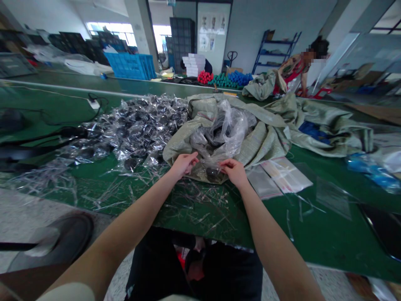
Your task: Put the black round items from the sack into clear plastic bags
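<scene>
Your grip was wide on the left: your left hand [184, 164] lay open, its fingers stretched toward a clear plastic bag [225, 133] at the mouth of a woven grey-green sack [269, 129]. Your right hand [233, 172] made a narrower shape, its fingers curled down over the film, just beside a dark plastic-wrapped item [214, 174]. You could not tell from this view whether it was pinching anything. That item sat at the sack's lower edge, between your hands. More dark items in clear bags [138, 129] lay heaped left of the sack on the green counter [269, 200], among scattered film scraps [194, 205]. Flat clear sleeves and papers [278, 177] lay to the right of your right hand. Farther back, a co-worker [293, 69] bent over a second sack [260, 85], and a blue crate [130, 65] stood well off to the left.
</scene>
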Available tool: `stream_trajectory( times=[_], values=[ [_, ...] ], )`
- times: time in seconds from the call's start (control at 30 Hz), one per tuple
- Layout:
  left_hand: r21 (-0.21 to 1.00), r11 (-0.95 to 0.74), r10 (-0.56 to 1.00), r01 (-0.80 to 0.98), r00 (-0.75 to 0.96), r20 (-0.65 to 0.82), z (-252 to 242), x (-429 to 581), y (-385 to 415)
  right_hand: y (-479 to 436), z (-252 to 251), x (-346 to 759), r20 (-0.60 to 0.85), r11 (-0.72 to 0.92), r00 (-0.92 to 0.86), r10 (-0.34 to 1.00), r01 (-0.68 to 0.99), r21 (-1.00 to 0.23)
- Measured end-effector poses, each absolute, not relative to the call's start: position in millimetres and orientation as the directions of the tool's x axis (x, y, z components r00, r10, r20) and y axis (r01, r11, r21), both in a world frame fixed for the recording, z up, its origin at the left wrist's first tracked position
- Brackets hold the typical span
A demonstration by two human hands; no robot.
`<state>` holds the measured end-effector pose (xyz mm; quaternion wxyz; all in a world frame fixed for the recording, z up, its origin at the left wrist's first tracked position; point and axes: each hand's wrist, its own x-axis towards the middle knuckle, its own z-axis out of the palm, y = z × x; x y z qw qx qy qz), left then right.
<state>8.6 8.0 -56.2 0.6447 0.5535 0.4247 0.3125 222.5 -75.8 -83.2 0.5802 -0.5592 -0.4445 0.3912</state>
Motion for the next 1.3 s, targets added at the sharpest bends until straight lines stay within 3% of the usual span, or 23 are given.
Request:
stream_trajectory(
  times=[0.1,0.27,0.37,0.47,0.6,0.7,1.0,1.3],
  values=[
    [0.929,0.357,0.748,0.093,0.568,-0.344,-43.6,3.5,4.9,-76.4,-82.0,222.4,0.091,0.069,0.289,0.953,0.086,-0.994],
    [0.932,0.315,0.695,0.179,0.626,-0.355,-41.2,-0.4,2.0,-85.1,-64.7,227.7,0.158,0.087,0.227,0.961,0.296,-0.951],
    [0.931,0.294,0.699,0.214,0.617,-0.362,-44.7,-1.8,1.0,-93.2,-48.0,228.6,0.154,0.039,0.29,0.945,0.367,-0.93],
    [0.934,0.265,0.708,0.239,0.609,-0.357,-46.6,-2.1,-0.1,-98.4,-38.0,224.4,-0.015,-0.127,0.35,0.937,0.301,-0.945],
    [0.939,0.212,0.727,0.272,0.598,-0.337,-48.4,-1.5,-1.6,-100.2,-39.5,218.7,-0.19,-0.217,0.219,0.957,0.109,-0.97],
    [0.938,0.173,0.718,0.299,0.613,-0.328,-51.0,-2.2,-2.1,-100.8,-43.3,220.6,-0.198,-0.207,0.165,0.966,0.043,-0.977],
    [0.904,0.082,0.739,0.42,0.584,-0.338,-49.6,-5.1,-8.5,-104.2,-39.1,227.9,-0.206,-0.225,0.117,0.972,0.188,-0.956],
    [0.912,0.096,0.738,0.399,0.586,-0.334,-48.7,-7.7,-9.9,-103.5,-43.1,234.4,-0.215,-0.224,0.063,0.974,0.217,-0.95]
  ],
)
